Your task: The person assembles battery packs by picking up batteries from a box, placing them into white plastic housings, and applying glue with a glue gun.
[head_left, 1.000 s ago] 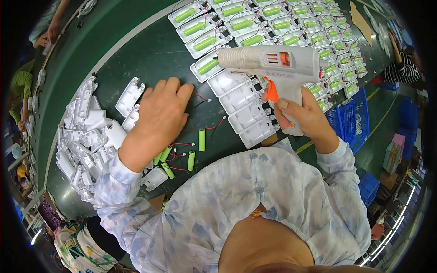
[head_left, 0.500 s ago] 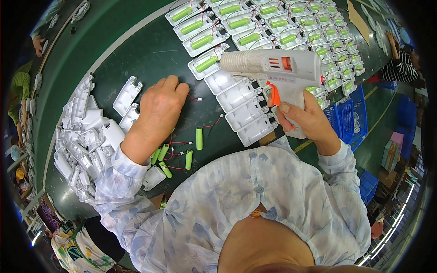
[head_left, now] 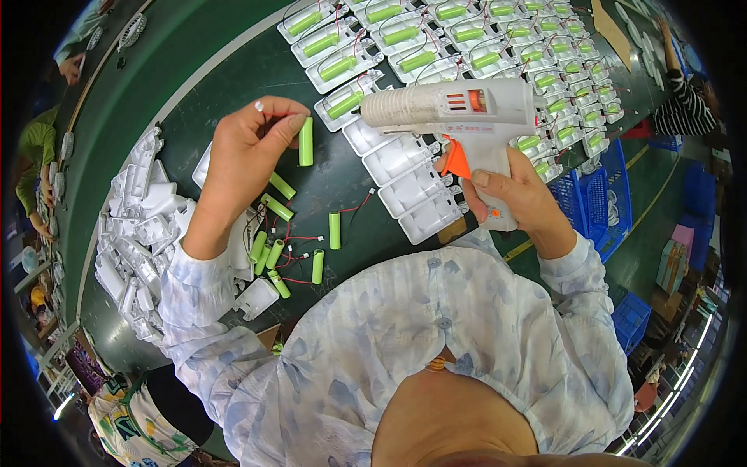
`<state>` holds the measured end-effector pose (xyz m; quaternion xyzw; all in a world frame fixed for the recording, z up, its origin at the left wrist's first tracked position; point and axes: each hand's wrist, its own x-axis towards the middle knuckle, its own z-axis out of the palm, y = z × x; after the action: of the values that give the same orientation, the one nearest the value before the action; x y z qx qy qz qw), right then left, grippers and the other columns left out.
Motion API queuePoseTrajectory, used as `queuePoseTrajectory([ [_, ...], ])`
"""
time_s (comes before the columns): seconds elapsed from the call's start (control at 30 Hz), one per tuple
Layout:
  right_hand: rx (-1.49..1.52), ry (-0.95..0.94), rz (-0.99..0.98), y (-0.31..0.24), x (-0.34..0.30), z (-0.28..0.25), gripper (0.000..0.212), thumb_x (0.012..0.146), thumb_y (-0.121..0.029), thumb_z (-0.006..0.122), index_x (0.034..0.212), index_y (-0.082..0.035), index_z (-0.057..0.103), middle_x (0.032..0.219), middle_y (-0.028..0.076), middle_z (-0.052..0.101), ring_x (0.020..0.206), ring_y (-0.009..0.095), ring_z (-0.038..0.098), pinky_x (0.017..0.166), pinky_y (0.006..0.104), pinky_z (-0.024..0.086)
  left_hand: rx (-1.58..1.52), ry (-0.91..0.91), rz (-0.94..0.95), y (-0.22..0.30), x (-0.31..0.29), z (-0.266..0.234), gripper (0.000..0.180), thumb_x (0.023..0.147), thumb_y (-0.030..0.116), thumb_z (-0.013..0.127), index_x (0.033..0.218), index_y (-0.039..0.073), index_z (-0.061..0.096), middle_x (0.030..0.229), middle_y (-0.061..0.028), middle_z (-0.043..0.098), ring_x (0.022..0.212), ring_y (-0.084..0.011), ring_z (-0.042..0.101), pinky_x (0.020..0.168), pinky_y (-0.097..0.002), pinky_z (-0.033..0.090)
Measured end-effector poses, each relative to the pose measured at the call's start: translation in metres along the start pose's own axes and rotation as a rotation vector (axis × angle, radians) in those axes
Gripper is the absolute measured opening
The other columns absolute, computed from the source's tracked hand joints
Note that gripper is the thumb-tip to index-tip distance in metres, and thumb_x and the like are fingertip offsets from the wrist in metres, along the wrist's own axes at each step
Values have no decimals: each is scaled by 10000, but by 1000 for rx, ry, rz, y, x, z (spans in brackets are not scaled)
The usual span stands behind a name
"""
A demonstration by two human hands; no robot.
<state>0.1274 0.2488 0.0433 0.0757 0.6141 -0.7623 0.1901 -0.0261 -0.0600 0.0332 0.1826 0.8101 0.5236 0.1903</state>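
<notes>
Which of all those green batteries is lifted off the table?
The green cylindrical battery pinched upright in the left hand; the others lie flat or sit in white trays.

Person wears a loose long-sleeve shirt (head_left: 436, 342), pale blue-white w/ faint grey-blue leaf/floral print all over. Buttoned front placket down the middle, small round buttons approx. same colour as the fabric. Sleeves reach the wrists, gathered into narrow cuffs, fabric bunched & creased at the elbows. Left hand (head_left: 249, 152) and right hand (head_left: 510, 194) both bare: no gloves, no watch or rings visible. Small orange bead-like item at the neckline, too small to tell more.
</notes>
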Motion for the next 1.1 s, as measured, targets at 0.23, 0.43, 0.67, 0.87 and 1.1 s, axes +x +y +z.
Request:
queuePoseTrajectory([
  [0.23,-48,-15,48,-8,-17,-9,296,964,-216,578,1150,13,561,684,47,604,546,111,548,509,254,413,-102,38,-7,7,0,2,139,947,104,675,1015,-11,713,841,-17,695,737,-66,617,682,-207,506],
  [0.43,-113,-47,68,-7,-27,-8,264,959,-177,570,1137,17,562,697,38,579,544,101,536,502,258,408,46,50,129,16,1,18,97,921,67,676,990,5,705,854,-49,701,751,-131,648,691,-262,514],
  [0.67,-165,-21,123,-4,-29,-7,213,958,-162,582,1080,12,571,687,35,570,541,96,516,500,254,397,621,148,667,29,15,37,151,730,2,759,861,56,709,1212,-108,632,1171,-338,553,931,-423,477],
  [0.87,-183,1,116,1,-33,-10,240,968,-210,584,1072,6,585,666,29,564,537,89,506,517,250,402,716,115,768,31,29,57,104,690,36,752,778,77,714,1338,-113,588,1357,-351,445,1072,-507,392],
  [1.1,-117,18,48,5,-40,-14,296,974,-210,601,1137,30,543,703,39,592,558,101,546,512,248,418,814,19,774,22,46,77,35,754,99,707,756,108,740,1415,-93,532,1425,-337,362,1130,-623,291],
])
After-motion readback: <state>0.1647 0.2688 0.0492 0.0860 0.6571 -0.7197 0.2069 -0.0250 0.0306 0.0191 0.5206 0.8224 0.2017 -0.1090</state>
